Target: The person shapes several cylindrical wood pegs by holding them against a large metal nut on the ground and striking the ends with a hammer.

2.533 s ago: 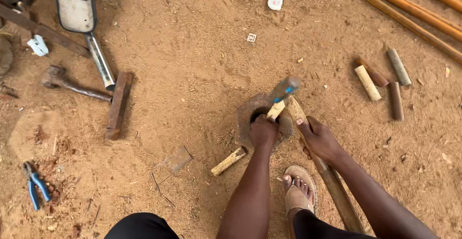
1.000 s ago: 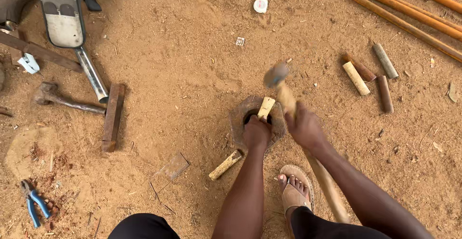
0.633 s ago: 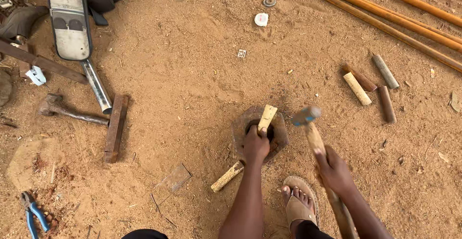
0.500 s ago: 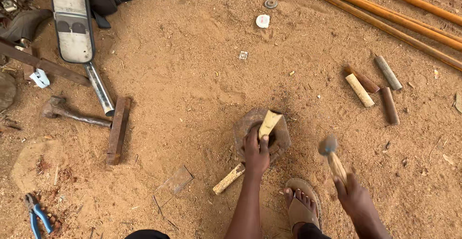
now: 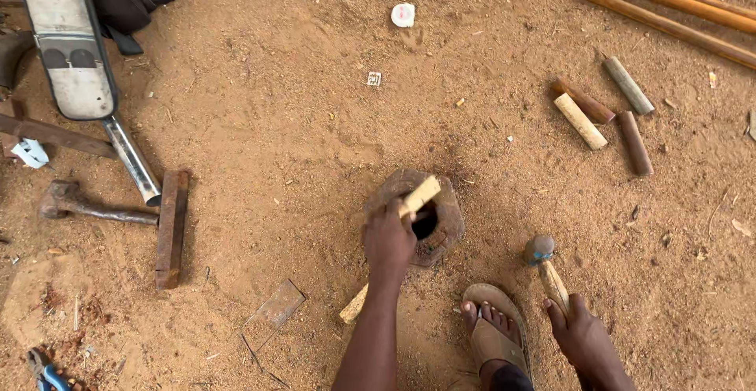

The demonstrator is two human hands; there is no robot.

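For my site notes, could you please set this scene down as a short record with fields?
Ground: sandy soil
Left hand: grips a pale wooden peg standing tilted in the hole of a rusty metal ring
Right hand: holds a hammer by its wooden handle, head low near the ground
Foot: sandal between the hands
Nearby: four short wooden rods upper right; second hammer at left

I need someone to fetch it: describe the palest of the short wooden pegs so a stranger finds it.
Look right of the long poles, upper right. Four short pegs lie below them on the sand. The pale peg is cream-coloured, beside a reddish-brown peg; the others are darker.
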